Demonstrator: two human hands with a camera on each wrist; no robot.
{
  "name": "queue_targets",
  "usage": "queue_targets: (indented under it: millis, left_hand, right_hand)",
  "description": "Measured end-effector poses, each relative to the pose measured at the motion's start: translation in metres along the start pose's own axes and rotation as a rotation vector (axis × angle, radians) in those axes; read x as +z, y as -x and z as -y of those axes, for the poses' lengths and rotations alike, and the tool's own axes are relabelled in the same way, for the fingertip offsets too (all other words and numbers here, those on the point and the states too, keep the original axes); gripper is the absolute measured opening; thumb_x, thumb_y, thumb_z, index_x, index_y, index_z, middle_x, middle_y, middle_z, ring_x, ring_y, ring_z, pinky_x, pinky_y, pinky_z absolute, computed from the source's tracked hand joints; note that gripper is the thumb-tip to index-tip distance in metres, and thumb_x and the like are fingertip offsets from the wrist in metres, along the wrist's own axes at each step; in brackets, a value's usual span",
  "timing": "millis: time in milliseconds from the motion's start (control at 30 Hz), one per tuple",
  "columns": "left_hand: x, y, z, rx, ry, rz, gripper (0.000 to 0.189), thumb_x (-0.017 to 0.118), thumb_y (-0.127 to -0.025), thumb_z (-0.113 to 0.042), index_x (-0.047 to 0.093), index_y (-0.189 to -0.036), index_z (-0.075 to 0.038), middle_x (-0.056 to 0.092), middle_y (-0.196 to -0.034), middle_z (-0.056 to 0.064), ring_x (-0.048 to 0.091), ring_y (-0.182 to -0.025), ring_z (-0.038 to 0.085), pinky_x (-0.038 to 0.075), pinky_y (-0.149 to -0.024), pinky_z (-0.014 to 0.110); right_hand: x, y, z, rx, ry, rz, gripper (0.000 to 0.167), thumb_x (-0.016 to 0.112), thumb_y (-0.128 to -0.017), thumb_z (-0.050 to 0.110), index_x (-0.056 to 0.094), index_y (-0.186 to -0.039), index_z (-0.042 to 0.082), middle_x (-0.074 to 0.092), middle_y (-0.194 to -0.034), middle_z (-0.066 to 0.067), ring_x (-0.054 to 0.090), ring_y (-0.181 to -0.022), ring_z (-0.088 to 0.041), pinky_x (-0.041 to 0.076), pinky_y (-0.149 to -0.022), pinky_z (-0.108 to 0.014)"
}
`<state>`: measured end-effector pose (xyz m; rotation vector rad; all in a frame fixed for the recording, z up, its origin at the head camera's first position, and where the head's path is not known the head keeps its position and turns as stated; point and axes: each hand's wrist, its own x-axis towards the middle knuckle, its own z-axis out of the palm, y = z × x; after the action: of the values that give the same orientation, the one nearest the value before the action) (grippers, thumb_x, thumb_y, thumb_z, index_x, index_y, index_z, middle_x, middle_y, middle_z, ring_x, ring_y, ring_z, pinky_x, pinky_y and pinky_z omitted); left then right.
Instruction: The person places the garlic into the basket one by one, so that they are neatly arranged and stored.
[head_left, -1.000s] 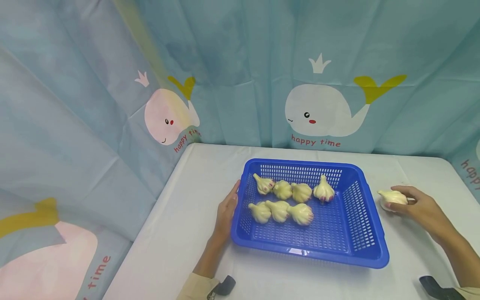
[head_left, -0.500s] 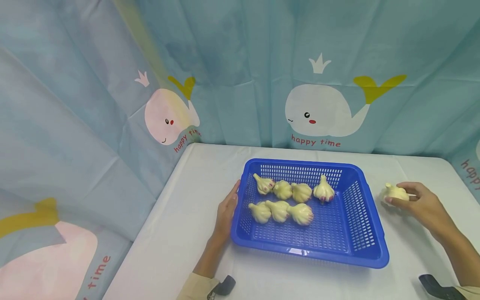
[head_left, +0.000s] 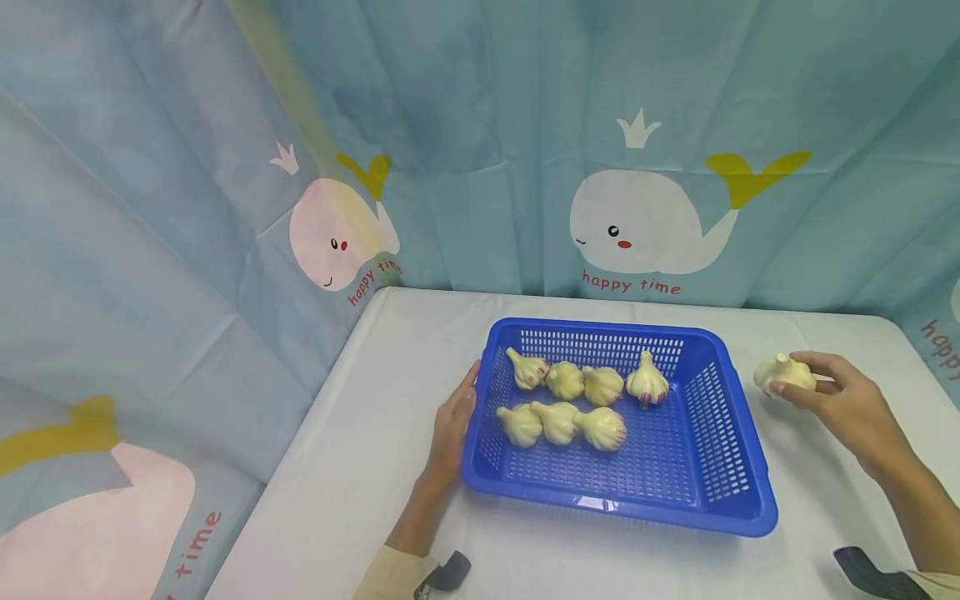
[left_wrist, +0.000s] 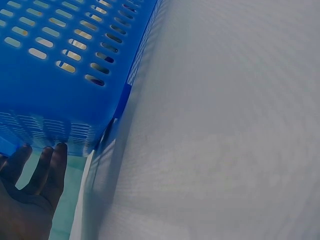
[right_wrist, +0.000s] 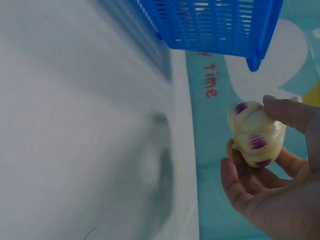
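Observation:
My right hand [head_left: 851, 404] pinches a garlic bulb [head_left: 784, 374] between thumb and fingers, to the right of the blue plastic basket [head_left: 637, 515]. In the right wrist view the bulb [right_wrist: 257, 134] shows purple patches, and a shadow falls on the cloth beneath it. Inside the basket lie several more pale bulbs in two rows; one garlic bulb [head_left: 647, 382] at the right of the far row has its stem pointing up. My left hand [head_left: 452, 429] rests with fairly straight fingers against the basket's left side. In the left wrist view its fingertips touch the perforated wall.
A white cloth [head_left: 360, 417] covers the table under the basket. Behind and to the left hangs a light blue curtain [head_left: 480, 208] printed with whales. Dark straps [head_left: 450, 572] sit near both wrists.
My right hand has lifted the garlic bulb slightly and turned it, so its stem now points up rather than left. The left hand and the basket stay where they were.

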<state>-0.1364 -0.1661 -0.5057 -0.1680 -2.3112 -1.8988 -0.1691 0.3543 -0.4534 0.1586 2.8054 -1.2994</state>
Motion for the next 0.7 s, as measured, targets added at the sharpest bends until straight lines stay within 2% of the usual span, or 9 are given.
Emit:
queue_targets:
  millis: [233,433,500,567,633,700]
  left_hand:
    - [0.0,0.001,-0.002,-0.005,-0.003,-0.001,0.051,0.034,-0.116,-0.038,0.042,-0.164,-0.023,0.043,-0.167,-0.008,0.034,-0.158,0.014,0.026,-0.131,0.032]
    - [0.0,0.001,-0.002,-0.01,0.004,-0.003,0.051,0.035,-0.116,-0.038,0.042,-0.164,-0.024,0.043,-0.167,-0.008,0.034,-0.158,0.014,0.027,-0.131,0.035]
    - [0.0,0.001,-0.002,-0.013,0.009,-0.002,0.051,0.035,-0.116,-0.038,0.042,-0.164,-0.024,0.043,-0.167,-0.007,0.034,-0.158,0.015,0.027,-0.131,0.036]
    - [0.0,0.001,-0.001,-0.017,0.013,-0.001,0.051,0.035,-0.116,-0.038,0.042,-0.164,-0.024,0.043,-0.167,-0.007,0.034,-0.158,0.015,0.027,-0.131,0.036]
    - [0.0,0.001,-0.002,-0.02,0.014,-0.001,0.051,0.035,-0.116,-0.038,0.042,-0.164,-0.024,0.043,-0.167,-0.008,0.034,-0.158,0.015,0.027,-0.131,0.036]
    - [0.0,0.001,-0.002,-0.022,0.015,0.0,0.051,0.035,-0.116,-0.039,0.042,-0.164,-0.025,0.043,-0.167,-0.009,0.034,-0.158,0.014,0.027,-0.131,0.035]
  right_hand:
    - [0.0,0.004,0.017,0.019,-0.012,-0.018,0.09,0.066,-0.103,0.051,0.026,-0.165,-0.001,0.039,-0.154,-0.045,0.042,-0.132,-0.063,0.039,-0.098,-0.085]
    - [0.002,0.006,0.026,-0.006,-0.035,-0.023,0.088,0.066,-0.104,0.048,0.026,-0.165,-0.001,0.036,-0.159,-0.041,0.041,-0.134,-0.062,0.035,-0.104,-0.086]
    - [0.003,0.006,0.028,-0.016,-0.04,-0.023,0.087,0.067,-0.103,0.048,0.028,-0.165,0.001,0.038,-0.159,-0.039,0.053,-0.131,-0.044,0.036,-0.104,-0.085]
    - [0.003,0.006,0.029,-0.025,-0.043,-0.024,0.086,0.068,-0.102,0.049,0.03,-0.166,0.005,0.042,-0.157,-0.037,0.059,-0.119,-0.016,0.038,-0.104,-0.082]
    - [0.004,0.006,0.031,-0.031,-0.042,-0.023,0.085,0.068,-0.102,0.051,0.032,-0.166,0.009,0.049,-0.152,-0.034,0.051,-0.103,0.005,0.04,-0.102,-0.078]
    - [0.004,0.005,0.033,-0.043,-0.049,-0.024,0.083,0.069,-0.102,0.05,0.034,-0.166,0.011,0.056,-0.143,-0.025,0.045,-0.097,0.015,0.041,-0.1,-0.076]
